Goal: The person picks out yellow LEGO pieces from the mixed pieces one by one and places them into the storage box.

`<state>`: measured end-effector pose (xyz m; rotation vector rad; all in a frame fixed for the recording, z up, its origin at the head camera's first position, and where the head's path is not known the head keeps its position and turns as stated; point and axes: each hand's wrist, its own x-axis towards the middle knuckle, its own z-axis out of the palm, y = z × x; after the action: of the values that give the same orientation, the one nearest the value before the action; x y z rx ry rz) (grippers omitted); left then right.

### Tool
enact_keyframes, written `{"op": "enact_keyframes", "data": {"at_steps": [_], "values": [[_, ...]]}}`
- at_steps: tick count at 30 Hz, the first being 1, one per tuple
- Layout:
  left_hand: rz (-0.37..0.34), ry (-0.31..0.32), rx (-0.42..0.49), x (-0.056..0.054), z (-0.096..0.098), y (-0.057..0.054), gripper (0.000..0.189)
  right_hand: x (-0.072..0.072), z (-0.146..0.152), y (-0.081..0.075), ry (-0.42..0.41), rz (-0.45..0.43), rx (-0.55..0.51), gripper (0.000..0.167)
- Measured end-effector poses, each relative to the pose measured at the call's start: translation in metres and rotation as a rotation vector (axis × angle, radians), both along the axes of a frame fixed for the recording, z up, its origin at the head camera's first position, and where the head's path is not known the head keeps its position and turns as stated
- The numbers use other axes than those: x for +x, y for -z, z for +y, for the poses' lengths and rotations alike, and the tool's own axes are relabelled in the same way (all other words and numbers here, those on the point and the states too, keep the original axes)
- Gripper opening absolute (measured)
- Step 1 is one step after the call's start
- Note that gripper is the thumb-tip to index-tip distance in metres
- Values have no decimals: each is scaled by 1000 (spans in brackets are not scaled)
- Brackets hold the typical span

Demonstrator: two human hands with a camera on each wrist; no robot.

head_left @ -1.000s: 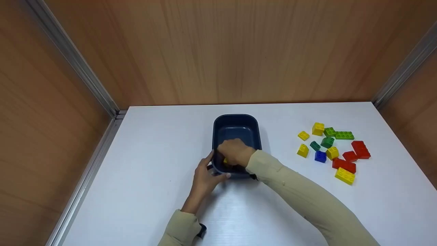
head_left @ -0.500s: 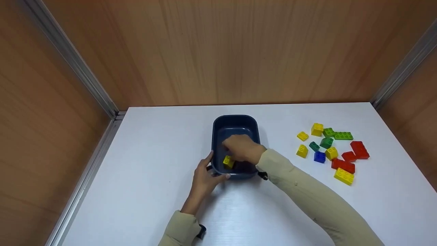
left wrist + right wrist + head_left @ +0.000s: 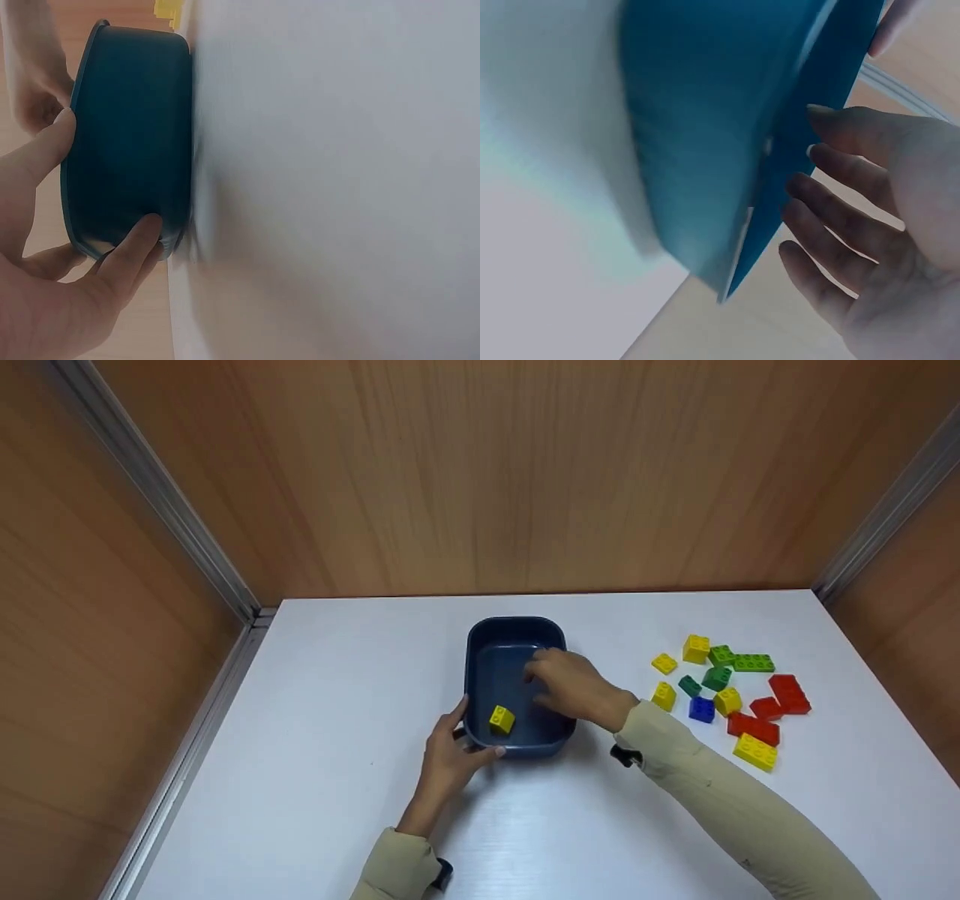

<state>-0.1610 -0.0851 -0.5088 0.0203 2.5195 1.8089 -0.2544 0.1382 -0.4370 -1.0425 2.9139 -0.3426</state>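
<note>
A dark blue rectangular container (image 3: pixel 499 675) stands on the white table, its wall (image 3: pixel 131 127) filling much of the left wrist view. My left hand (image 3: pixel 446 757) holds its near left corner, thumb on the near side and fingers along the left side. Inside the container, near that corner, lies one yellow toy brick (image 3: pixel 502 720). Over the container's right rim hovers my right hand (image 3: pixel 574 682). Its fingers are loosely bent and spread, with nothing between them, as the right wrist view shows the hand (image 3: pixel 900 210) beside the rim.
To the right lie several loose toy bricks: yellow (image 3: pixel 695 649), light green (image 3: pixel 754 663), dark green (image 3: pixel 717 678), blue (image 3: pixel 701 709) and red (image 3: pixel 790 694). A wooden panel (image 3: pixel 480 480) rises behind the white table (image 3: pixel 337 720), with more panels at both sides.
My right hand has let go of the yellow brick inside the container, then lifted and moved right toward the rim. My left hand has kept its hold on the corner.
</note>
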Motion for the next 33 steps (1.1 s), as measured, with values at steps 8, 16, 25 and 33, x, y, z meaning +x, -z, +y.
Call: {"op": "enact_keyframes", "data": {"at_steps": [8,16,25,33], "values": [[-6,-8,-23,1,1,-1,101,6,29,-5,100,-24,-59,32],[-15,-18,-24,3,3,-1,101,10,64,-7,153,-1,-123,32],[-5,-23,-32,2,4,0,100,12,104,2,232,24,-126,30],[2,-29,-57,1,3,0,101,15,130,12,301,-46,-114,34]]}}
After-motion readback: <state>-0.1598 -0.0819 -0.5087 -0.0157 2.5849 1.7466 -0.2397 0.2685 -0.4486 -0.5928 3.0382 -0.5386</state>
